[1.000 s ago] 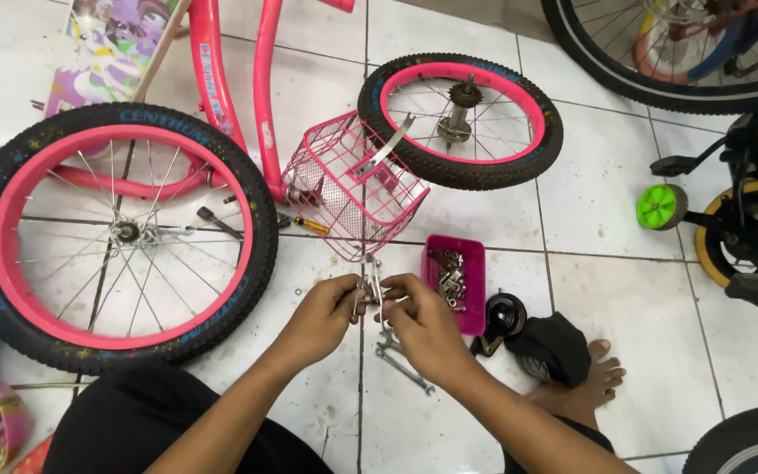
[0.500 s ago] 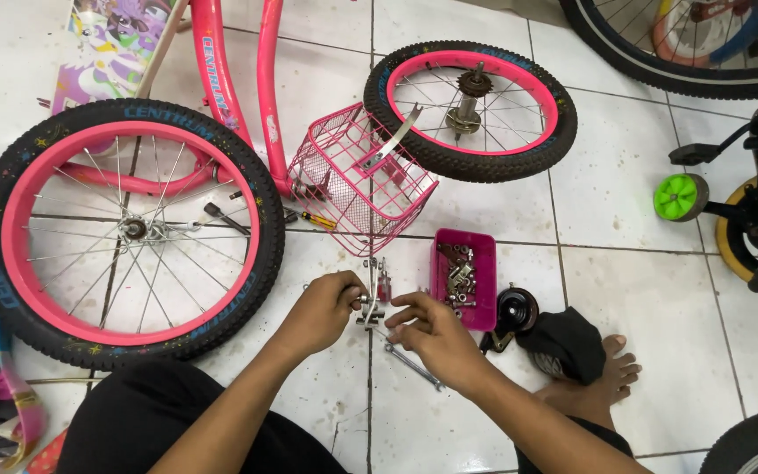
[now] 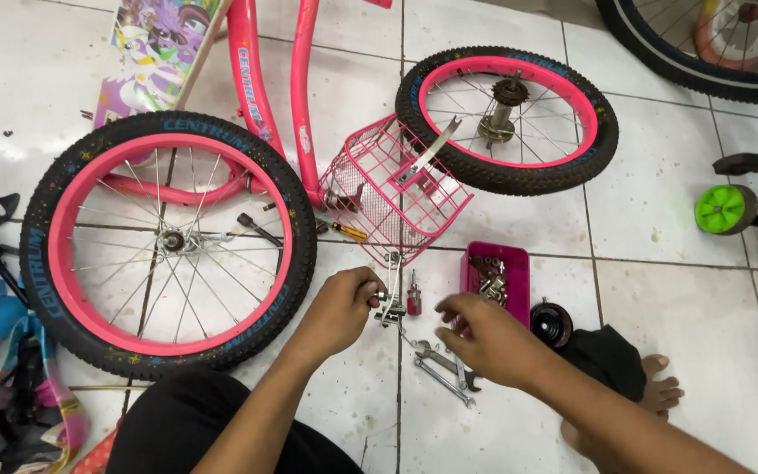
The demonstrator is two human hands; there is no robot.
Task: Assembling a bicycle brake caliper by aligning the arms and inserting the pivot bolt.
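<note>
My left hand grips a small metal brake part held just above the white tiled floor, below a pink wire basket. My right hand hovers to the right of it with fingers loosely curled and nothing in them, above some wrenches on the tiles. A small red-handled screwdriver lies between the hands. A pink tray of small metal parts sits just beyond my right hand.
A large pink-rimmed wheel lies at left across a pink bicycle frame. A smaller pink wheel lies behind the basket. A green training wheel sits at right. My bare foot and a black bell are near the tray.
My right hand has let go of the metal part and moved right and down, over the wrenches. My left hand still holds the part in place.
</note>
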